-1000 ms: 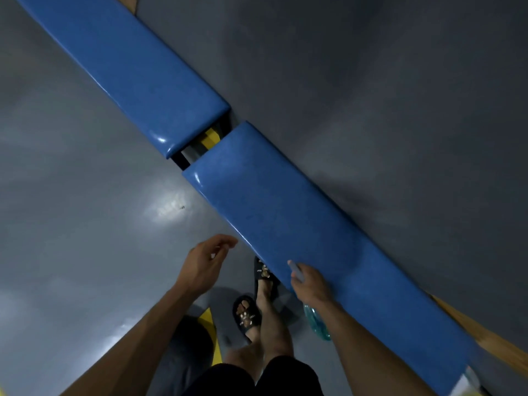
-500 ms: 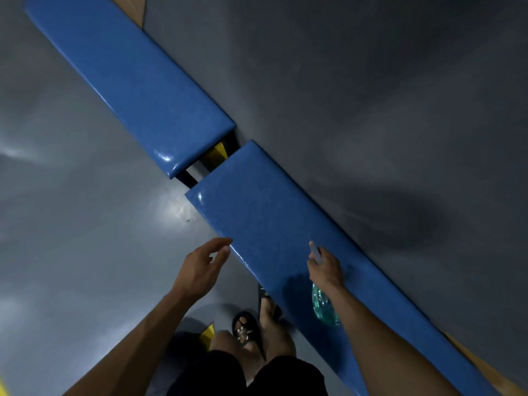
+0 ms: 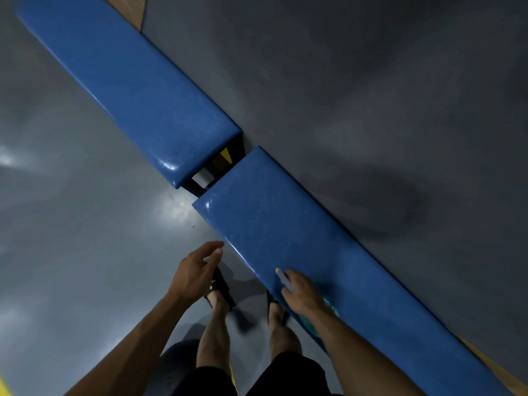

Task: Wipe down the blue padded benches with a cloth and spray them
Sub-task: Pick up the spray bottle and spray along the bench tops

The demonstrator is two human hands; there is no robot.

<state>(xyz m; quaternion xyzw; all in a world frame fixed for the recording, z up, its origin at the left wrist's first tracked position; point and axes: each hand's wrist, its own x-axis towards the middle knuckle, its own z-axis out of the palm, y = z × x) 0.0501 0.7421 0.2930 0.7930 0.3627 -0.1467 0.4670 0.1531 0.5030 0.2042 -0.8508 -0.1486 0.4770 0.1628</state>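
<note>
Two blue padded benches run end to end along a dark grey wall. The near bench (image 3: 285, 224) stretches to the lower right and the far bench (image 3: 128, 90) to the upper left, with a narrow gap between them. My right hand (image 3: 303, 292) grips a teal spray bottle (image 3: 331, 307) by its white head, held over the front edge of the near bench. My left hand (image 3: 197, 270) hangs empty beside that edge, fingers loosely curved. No cloth is in view.
The glossy grey floor (image 3: 85, 238) lies on the left. In the gap between the benches a black frame with a yellow and white part (image 3: 214, 170) shows. My sandalled feet (image 3: 220, 290) stand close to the near bench.
My right hand with the spray bottle has dropped back toward the bench's front edge. The view has shifted so both benches sit lower, and my feet have stepped forward.
</note>
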